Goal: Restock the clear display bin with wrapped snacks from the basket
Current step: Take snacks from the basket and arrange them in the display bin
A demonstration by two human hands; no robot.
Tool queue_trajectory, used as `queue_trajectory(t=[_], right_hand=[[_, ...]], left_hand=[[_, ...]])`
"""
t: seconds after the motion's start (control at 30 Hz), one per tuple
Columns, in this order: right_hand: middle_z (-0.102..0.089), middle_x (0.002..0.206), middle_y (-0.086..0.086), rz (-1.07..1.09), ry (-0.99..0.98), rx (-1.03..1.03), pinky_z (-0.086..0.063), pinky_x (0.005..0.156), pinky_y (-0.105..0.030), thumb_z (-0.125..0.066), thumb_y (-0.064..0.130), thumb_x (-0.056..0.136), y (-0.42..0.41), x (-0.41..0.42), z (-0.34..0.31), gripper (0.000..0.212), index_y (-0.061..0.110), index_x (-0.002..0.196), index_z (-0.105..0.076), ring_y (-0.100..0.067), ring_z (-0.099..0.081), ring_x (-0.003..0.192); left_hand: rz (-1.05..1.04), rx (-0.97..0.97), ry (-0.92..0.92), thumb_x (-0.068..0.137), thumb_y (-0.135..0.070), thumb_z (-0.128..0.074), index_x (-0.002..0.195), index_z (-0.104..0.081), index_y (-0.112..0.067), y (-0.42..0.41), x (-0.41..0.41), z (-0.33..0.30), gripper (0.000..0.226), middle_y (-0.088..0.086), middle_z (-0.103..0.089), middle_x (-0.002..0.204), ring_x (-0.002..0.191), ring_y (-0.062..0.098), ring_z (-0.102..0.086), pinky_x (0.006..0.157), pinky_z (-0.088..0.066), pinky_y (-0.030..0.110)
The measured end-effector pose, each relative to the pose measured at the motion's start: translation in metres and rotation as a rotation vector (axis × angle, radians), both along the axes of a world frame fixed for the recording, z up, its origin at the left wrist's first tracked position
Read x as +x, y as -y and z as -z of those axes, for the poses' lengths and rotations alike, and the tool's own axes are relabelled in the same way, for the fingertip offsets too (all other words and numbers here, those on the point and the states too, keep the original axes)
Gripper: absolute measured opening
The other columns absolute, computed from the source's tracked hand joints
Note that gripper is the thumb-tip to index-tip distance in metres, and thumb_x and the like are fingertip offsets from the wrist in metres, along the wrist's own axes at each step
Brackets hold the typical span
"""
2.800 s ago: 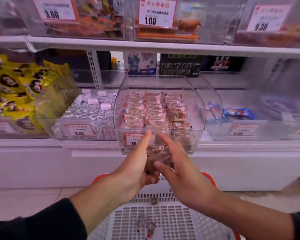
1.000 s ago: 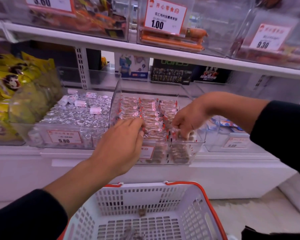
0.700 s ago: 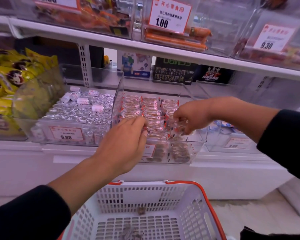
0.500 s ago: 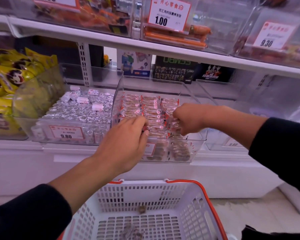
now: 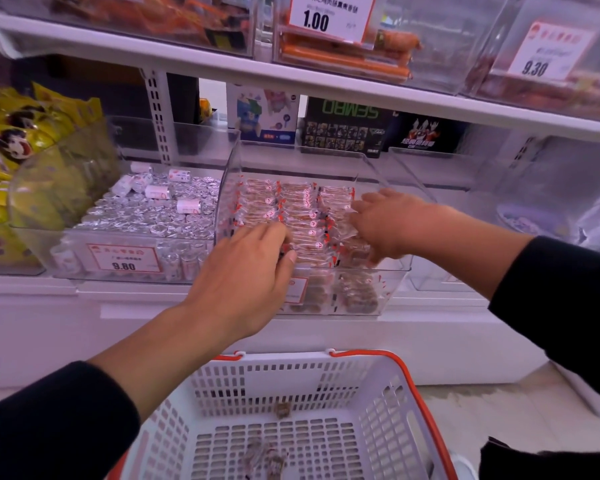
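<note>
The clear display bin [image 5: 388,271] on the lower shelf [image 5: 28,285] looks close to full: wrapped snacks [image 5: 293,216] with red-and-white ends lie in three neat rows from the back wall toward the front lip, and more of them show stacked behind the clear front wall. Both hands are inside the bin over those rows. The left hand [image 5: 243,275] hangs over the front left corner with its fingers [image 5: 274,237] curled down onto the packets; whether they pinch one or only press on it cannot be told, as the fingertips are hidden. The right hand [image 5: 385,223] lies over the right-hand row with its fingers [image 5: 369,199] spread and fairly straight, touching the wrappers, as if flattening or squaring them off and not grasping any. Below, the white basket [image 5: 378,410] with the orange handle holds very little: a small cluster of wrapped snacks on its floor near the front, and one small brown piece [image 5: 282,410] by the back wall. So most of the stock seems already moved across, and the present step reads as tidying the front of the bin. What is left, by this view, is to lift out those last few packets, lay them in the rows, and level the top.
</note>
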State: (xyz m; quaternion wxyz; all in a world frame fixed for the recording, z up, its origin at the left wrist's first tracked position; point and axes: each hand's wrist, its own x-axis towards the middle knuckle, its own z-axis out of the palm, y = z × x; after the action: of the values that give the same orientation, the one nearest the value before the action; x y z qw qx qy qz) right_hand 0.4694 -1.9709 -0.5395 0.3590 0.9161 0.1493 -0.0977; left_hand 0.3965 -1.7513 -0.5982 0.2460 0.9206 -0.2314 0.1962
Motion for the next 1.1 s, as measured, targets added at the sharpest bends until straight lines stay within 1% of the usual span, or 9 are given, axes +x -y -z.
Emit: queue_trajectory(t=[0.1,0.23,0.53,0.63,0.73,0.83,0.9,0.97,1.1], right_hand=[[-0.007,0.165,-0.002,0.065,-0.056,-0.178,0.003,0.118,-0.060,-0.052,0.058,0.092,0.002,0.007,0.004,0.085,0.020,0.157,-0.012,-0.026,0.001,0.152],[0.009,0.165,-0.005,0.088,-0.064,-0.221,0.015,0.115,-0.056,-0.032,0.062,0.097,0.000,0.015,0.017,0.084,0.015,0.156,0.007,-0.025,0.011,0.151],[-0.027,0.159,-0.011,0.074,-0.161,-0.196,-0.032,0.115,-0.054,-0.045,0.068,0.089,-0.007,0.024,-0.015,0.086,0.011,0.152,-0.031,-0.034,-0.027,0.146],[-0.051,0.142,-0.011,0.010,-0.081,0.042,-0.044,0.106,-0.048,-0.050,0.053,0.095,-0.012,0.003,-0.033,0.060,0.010,0.136,-0.049,-0.031,-0.049,0.129],[-0.066,0.113,-0.008,-0.230,0.289,0.406,-0.052,0.079,-0.041,-0.048,0.037,0.099,-0.018,-0.026,-0.040,0.029,0.015,0.113,-0.061,-0.033,-0.063,0.101],[-0.063,0.074,-0.002,-0.577,0.822,0.918,-0.040,0.054,-0.035,-0.050,0.022,0.094,-0.022,-0.073,-0.002,0.018,0.013,0.087,-0.064,-0.027,-0.060,0.066],[-0.055,0.062,0.001,-0.611,0.891,1.220,-0.038,0.049,-0.034,-0.052,0.019,0.094,-0.026,-0.107,0.050,0.018,0.013,0.083,-0.065,-0.022,-0.054,0.056],[-0.058,0.060,0.001,-0.450,0.725,1.271,-0.044,0.050,-0.033,-0.053,0.021,0.092,-0.031,-0.127,0.124,0.016,0.014,0.085,-0.066,-0.023,-0.058,0.055],[-0.064,0.123,-0.006,0.138,-0.462,0.803,-0.049,0.093,-0.038,-0.064,0.031,0.091,-0.025,-0.151,0.273,0.043,0.023,0.132,-0.054,-0.028,-0.061,0.113]], left_hand=[[0.001,0.009,-0.003,0.102,-0.034,-0.041,0.104,-0.052,-0.025,0.000,-0.001,0.001,0.015,-0.007,-0.060,0.101,0.092,0.018,-0.051,0.080,-0.044,0.040],[0.000,0.021,0.005,0.102,-0.034,-0.040,0.104,-0.052,-0.026,0.000,0.001,0.002,0.015,-0.008,-0.060,0.101,0.092,0.017,-0.050,0.081,-0.043,0.040],[0.012,0.030,-0.003,0.100,-0.034,-0.041,0.107,-0.055,-0.023,0.000,0.003,0.001,0.018,-0.005,-0.062,0.105,0.098,0.021,-0.054,0.085,-0.045,0.041],[0.039,-0.017,0.041,0.101,-0.029,-0.045,0.105,-0.058,-0.019,-0.001,0.001,-0.001,0.017,-0.002,-0.062,0.103,0.098,0.022,-0.053,0.084,-0.042,0.038],[0.153,-0.014,0.349,0.096,-0.019,-0.053,0.091,-0.064,-0.011,-0.004,-0.003,-0.009,0.014,0.004,-0.063,0.086,0.082,0.026,-0.054,0.075,-0.042,0.038],[0.339,0.037,0.575,0.091,-0.016,-0.057,0.080,-0.066,-0.009,-0.011,-0.009,0.002,0.016,0.005,-0.062,0.070,0.064,0.027,-0.056,0.059,-0.047,0.036],[0.397,0.115,0.522,0.088,-0.019,-0.058,0.077,-0.065,-0.012,-0.017,-0.011,0.023,0.015,0.002,-0.062,0.066,0.059,0.026,-0.059,0.052,-0.048,0.036],[0.373,0.306,0.281,0.087,-0.024,-0.057,0.079,-0.063,-0.017,-0.020,-0.015,0.056,0.013,0.001,-0.064,0.069,0.063,0.027,-0.063,0.051,-0.048,0.036],[0.132,0.876,-0.663,0.091,-0.044,-0.058,0.118,-0.062,-0.021,-0.029,-0.021,0.136,0.036,0.005,-0.064,0.125,0.106,0.028,-0.063,0.089,-0.052,0.040]])
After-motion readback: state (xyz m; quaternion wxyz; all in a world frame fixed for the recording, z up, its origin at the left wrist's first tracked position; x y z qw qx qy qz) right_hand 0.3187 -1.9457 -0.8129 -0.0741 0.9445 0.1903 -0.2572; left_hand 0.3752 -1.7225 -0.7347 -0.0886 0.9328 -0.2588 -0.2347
